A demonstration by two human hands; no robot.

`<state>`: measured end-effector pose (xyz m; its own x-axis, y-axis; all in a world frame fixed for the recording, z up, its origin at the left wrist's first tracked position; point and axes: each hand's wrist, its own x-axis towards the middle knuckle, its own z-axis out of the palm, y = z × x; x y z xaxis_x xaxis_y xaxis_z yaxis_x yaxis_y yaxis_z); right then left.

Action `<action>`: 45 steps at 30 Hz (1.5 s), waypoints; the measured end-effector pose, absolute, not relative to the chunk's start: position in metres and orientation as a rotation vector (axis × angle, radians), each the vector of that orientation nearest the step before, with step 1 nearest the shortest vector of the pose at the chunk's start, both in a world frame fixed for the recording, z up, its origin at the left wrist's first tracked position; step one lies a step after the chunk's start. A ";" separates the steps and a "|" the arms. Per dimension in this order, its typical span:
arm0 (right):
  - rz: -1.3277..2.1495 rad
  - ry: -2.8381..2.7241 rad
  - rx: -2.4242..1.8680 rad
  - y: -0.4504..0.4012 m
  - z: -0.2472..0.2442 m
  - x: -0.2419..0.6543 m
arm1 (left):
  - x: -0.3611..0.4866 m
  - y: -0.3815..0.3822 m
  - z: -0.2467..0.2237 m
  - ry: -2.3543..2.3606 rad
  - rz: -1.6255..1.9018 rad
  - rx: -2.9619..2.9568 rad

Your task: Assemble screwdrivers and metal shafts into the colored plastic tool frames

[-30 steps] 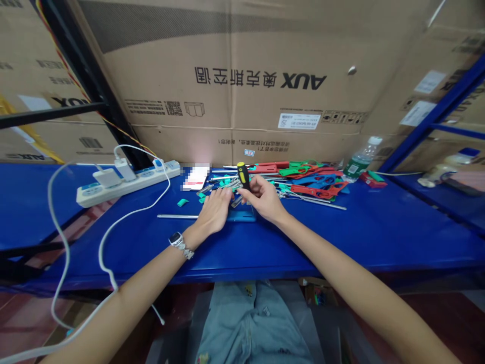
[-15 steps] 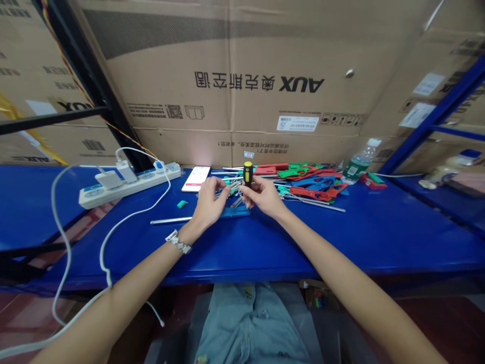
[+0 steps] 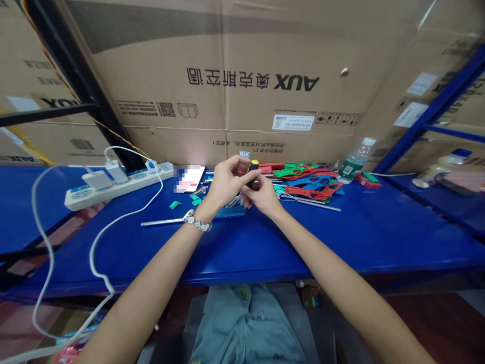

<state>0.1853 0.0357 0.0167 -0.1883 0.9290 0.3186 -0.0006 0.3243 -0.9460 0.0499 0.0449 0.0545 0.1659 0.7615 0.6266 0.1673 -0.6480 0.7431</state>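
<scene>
A short black and yellow screwdriver (image 3: 253, 166) stands upright between my two hands, its handle up. The fingers of my left hand (image 3: 229, 181) are closed round its handle from the left. My right hand (image 3: 263, 194) is pinched against the handle from the right, below its yellow top. Under my hands lie small metal pieces, partly hidden, and a blue plastic part (image 3: 231, 212). A metal rod (image 3: 162, 222) lies by my left wrist. Small green pieces (image 3: 175, 205) are left of my hands.
Red, green and blue plastic handles (image 3: 312, 181) with metal rods are heaped at the right rear. Beyond stands a bottle (image 3: 354, 163). A phone (image 3: 192, 178) and a white power strip (image 3: 121, 187) with cables lie at the left. A large cardboard box (image 3: 242, 50) rises behind.
My left hand has moved right and up, from beside the screwdriver onto its handle, covering more of it. The whole view has shifted slightly, and more green pieces show at the left.
</scene>
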 end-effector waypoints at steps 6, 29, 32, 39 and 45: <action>1.160 -1.714 -0.805 0.036 0.029 0.206 | 0.039 0.047 0.051 0.802 1.343 1.926; 1.078 -1.838 -0.821 0.036 0.034 0.210 | 0.037 0.040 0.054 0.713 1.325 2.003; 0.879 -1.742 -0.876 0.041 0.022 0.200 | 0.046 0.041 0.048 0.855 1.578 1.901; 0.764 -1.601 -0.940 0.038 0.012 0.187 | 0.052 0.040 0.046 0.870 1.674 1.919; 1.128 -1.817 -0.817 0.033 0.032 0.208 | 0.033 0.037 0.051 0.769 1.418 2.085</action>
<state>0.2084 0.0331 0.0321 -0.4469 0.8408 0.3056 0.0988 0.3859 -0.9172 0.0332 0.0373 0.0507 0.2979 0.6929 0.6567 0.1722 -0.7156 0.6769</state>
